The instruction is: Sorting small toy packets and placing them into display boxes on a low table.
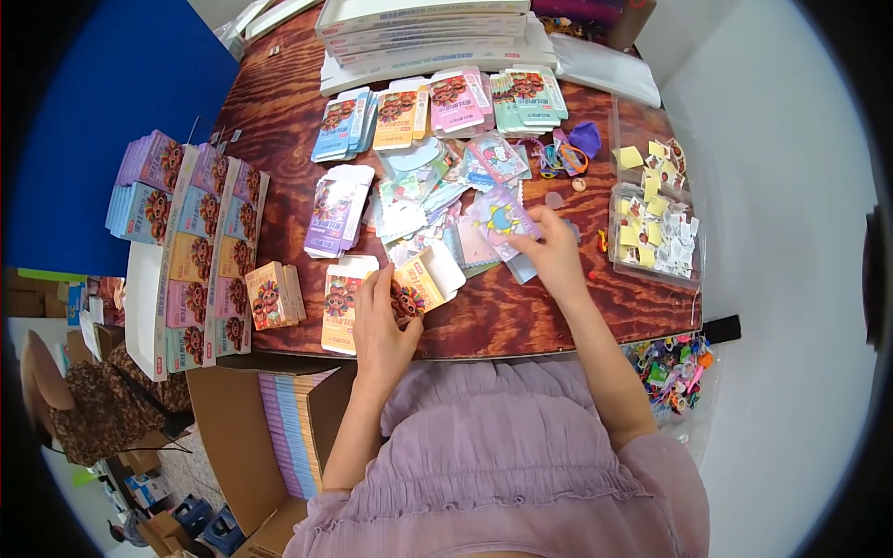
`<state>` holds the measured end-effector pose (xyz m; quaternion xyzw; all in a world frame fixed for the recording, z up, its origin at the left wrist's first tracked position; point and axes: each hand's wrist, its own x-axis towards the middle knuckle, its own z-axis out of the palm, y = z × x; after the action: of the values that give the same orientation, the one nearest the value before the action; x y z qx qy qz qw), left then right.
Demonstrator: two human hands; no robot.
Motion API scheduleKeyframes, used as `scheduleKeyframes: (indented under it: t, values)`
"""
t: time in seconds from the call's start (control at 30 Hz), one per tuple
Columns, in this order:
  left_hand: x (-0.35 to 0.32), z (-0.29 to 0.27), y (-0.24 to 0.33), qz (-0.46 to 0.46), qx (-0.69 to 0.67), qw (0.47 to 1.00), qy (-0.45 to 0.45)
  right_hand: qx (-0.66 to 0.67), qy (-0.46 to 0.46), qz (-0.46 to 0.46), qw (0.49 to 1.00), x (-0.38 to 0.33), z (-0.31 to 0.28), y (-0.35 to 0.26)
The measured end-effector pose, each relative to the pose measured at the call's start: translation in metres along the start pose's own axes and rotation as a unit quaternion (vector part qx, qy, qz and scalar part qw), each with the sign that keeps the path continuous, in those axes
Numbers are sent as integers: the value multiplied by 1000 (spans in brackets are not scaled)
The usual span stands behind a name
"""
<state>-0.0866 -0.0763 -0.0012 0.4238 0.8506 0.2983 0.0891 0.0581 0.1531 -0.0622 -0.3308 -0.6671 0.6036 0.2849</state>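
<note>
My left hand (383, 321) is closed on a small yellow carton (416, 290), its open white flaps tipped up to the right. Under that hand lies a stack of flat orange cartons (342, 302). My right hand (551, 253) pinches a purple picture card (505, 221) with a yellow and blue design, just above a loose heap of printed cards (419, 209). Left of the heap sits a pile of flat purple cartons (337, 212). A short row of filled orange boxes (274, 296) stands left of my left hand.
Flat cartons in blue (342, 123), orange, pink and green line the back, before stacked white trays (428, 46). Filled display trays (197, 265) stand left. On the right, a clear divided case (656, 209) holds small pieces. An open cardboard box (237, 437) sits below the table edge.
</note>
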Motion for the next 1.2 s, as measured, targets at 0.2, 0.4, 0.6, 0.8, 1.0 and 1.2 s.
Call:
scheduleKeyframes:
  t: [0.2,0.4,0.6,0.8,1.0,1.2]
  values:
    - [2,0,0,7,-13,1000,1,-57,-101,16,993,-5,-4,-33]
    - [1,-6,-1,-16,-15,1000,-4,22,-68,64,995,-7,-1,-60]
    - [3,-7,5,4,-27,999,-28,-177,-184,-35,966,-19,-11,-79]
    - [4,0,13,60,-43,993,-88,-337,-167,-159,913,-22,16,-108]
    - [3,7,5,2,-180,978,-107,-133,-58,-57,988,-24,24,-102]
    - [3,17,14,-54,-269,952,-139,-262,-16,-279,924,-35,45,-93]
